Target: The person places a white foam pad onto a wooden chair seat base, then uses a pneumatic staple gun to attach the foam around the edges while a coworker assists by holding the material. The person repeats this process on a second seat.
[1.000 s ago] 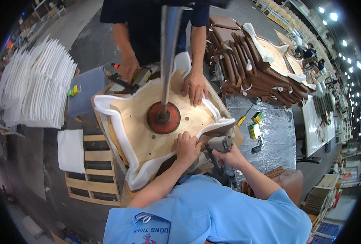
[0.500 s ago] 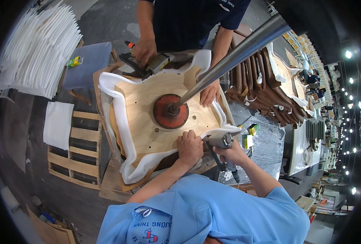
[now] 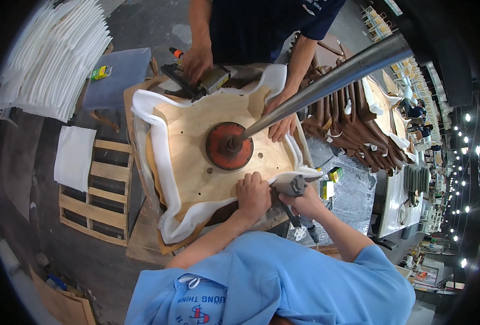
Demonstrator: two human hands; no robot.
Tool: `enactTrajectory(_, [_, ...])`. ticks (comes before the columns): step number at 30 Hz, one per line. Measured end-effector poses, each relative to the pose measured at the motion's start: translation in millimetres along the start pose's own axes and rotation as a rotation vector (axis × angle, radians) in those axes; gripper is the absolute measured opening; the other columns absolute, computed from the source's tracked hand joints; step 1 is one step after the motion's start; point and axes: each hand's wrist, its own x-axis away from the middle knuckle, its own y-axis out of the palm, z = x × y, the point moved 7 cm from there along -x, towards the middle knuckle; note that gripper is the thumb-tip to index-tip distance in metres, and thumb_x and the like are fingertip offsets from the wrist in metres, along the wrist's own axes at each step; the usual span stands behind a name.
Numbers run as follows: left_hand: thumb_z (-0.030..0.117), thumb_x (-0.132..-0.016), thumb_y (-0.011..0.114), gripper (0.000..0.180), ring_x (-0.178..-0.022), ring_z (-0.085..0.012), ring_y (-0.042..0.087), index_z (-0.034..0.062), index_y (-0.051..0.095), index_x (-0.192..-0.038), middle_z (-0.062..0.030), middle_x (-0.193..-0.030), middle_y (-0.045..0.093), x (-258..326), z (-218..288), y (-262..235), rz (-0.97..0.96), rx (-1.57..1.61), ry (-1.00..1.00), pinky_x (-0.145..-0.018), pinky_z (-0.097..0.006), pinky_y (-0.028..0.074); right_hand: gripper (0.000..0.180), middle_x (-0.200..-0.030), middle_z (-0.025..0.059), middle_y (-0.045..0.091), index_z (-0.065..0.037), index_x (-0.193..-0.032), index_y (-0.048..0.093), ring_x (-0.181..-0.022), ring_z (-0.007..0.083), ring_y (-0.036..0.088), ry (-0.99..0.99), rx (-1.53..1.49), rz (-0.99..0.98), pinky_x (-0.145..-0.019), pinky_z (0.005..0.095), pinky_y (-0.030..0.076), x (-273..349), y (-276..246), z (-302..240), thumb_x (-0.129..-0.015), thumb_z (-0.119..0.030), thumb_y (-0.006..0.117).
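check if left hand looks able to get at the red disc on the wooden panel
Probably yes: the left hand rests at the near edge of the wooden panel, and only bare wood shows between it and the red disc. The metal pole slants away toward the upper right.

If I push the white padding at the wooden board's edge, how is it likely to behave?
The white padding will probably be floppy, since its edge bends in loose curves. It is likely light for its size, as it looks like soft wadding. It may resist sliding, because the wooden board appears to lie on it, beneath the red disc.
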Motion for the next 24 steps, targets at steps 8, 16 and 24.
enactTrajectory(8, [0.030, -0.084, 0.081, 0.021, -0.108, -0.0329, 0.055, 0.0098, 0.079, -0.084, -0.0108, -0.102, 0.060, 6, -3, -7, -0.065, -0.049, 0.024, -0.091, -0.050, 0.041, 0.031, -0.077, 0.0059, 0.070, -0.002, -0.119, 0.071, -0.055, 0.0141, 0.064, -0.041, -0.026, -0.001, -0.051, 0.0329, 0.051, -1, -3, 2, -0.094, -0.018, 0.079])
enactTrajectory(16, [0.026, -0.085, 0.078, 0.018, -0.103, -0.0312, 0.053, 0.0091, 0.077, -0.081, -0.0094, -0.099, 0.059, 10, -7, -5, 0.021, 0.039, -0.011, -0.088, -0.048, 0.038, 0.031, -0.078, 0.0039, 0.069, -0.003, -0.119, 0.072, -0.056, 0.0120, 0.063, -0.001, -0.084, -0.016, -0.052, 0.0306, 0.051, 8, 6, 14, -0.093, -0.017, 0.080])
enactTrajectory(24, [0.024, -0.087, 0.074, 0.017, -0.110, -0.0319, 0.053, 0.0077, 0.078, -0.085, -0.0105, -0.105, 0.060, 8, -9, -3, -0.099, -0.046, -0.008, -0.094, -0.049, 0.040, 0.029, -0.075, 0.0043, 0.068, -0.001, -0.117, 0.072, -0.055, 0.0131, 0.061, -0.001, -0.028, 0.014, -0.050, 0.0310, 0.049, 2, 15, 3, -0.094, -0.018, 0.079])
